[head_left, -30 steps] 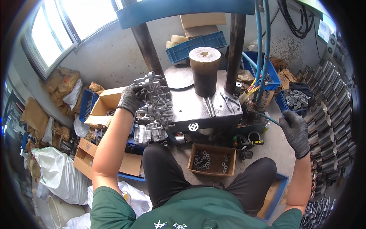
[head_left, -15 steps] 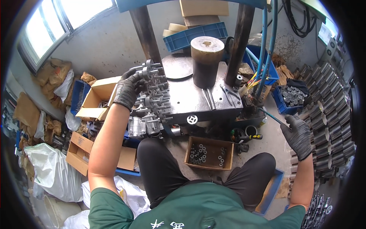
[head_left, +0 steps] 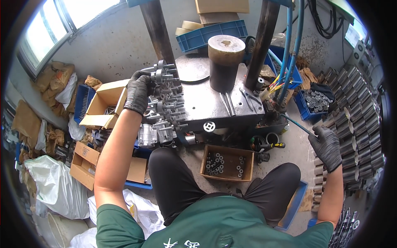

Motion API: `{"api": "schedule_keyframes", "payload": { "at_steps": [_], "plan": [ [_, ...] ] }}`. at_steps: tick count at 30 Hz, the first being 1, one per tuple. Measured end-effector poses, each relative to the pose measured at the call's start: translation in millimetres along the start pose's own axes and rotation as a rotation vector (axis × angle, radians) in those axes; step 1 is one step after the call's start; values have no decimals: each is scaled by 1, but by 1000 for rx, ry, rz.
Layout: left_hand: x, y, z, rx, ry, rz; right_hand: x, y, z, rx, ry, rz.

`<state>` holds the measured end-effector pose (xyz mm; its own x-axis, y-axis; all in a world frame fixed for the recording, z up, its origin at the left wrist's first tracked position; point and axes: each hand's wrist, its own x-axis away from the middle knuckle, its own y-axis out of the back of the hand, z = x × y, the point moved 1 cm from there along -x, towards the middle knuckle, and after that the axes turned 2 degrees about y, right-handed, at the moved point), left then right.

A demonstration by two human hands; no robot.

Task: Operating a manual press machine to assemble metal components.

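Observation:
At the press table's left edge, my left hand (head_left: 137, 93) in a dark grey glove curls its fingers at the upper end of a pile of grey metal castings (head_left: 167, 104) with round hubs and projecting pins. Its fingertips are partly hidden behind the topmost casting (head_left: 160, 75). Off to the right, my right hand (head_left: 326, 146), gloved alike, is closed at the end of a thin blue lever (head_left: 298, 124) running from the press's side. On the metal press table (head_left: 202, 108) stands a thick dark cylinder (head_left: 223, 76) with a worn, lighter top.
Two metal rods (head_left: 227, 104) and pliers (head_left: 249, 97) lie on the press table. Below is a wooden box (head_left: 205, 177) with small ring parts. Stacked metal tubes (head_left: 351, 136) line the right side. Cardboard boxes (head_left: 93, 120) and a white sack (head_left: 56, 186) stand left.
My right hand and the lever's end have shifted slightly right. My left fingers are more curled at the topmost casting. The whole view has tilted a little.

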<state>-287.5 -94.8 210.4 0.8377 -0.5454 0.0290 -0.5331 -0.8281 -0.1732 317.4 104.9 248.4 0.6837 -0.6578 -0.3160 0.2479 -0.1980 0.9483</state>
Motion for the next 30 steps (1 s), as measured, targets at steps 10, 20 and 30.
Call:
{"api": "schedule_keyframes", "payload": {
  "at_steps": [10,20,30],
  "plan": [
    [25,11,4,103,-4,84,2,16,20,96,57,41],
    [55,14,1,265,-16,57,-29,-16,100,-135,426,154],
    [156,-68,35,174,-308,271,-47,-226,106,-322,426,1003]
  ]
}}
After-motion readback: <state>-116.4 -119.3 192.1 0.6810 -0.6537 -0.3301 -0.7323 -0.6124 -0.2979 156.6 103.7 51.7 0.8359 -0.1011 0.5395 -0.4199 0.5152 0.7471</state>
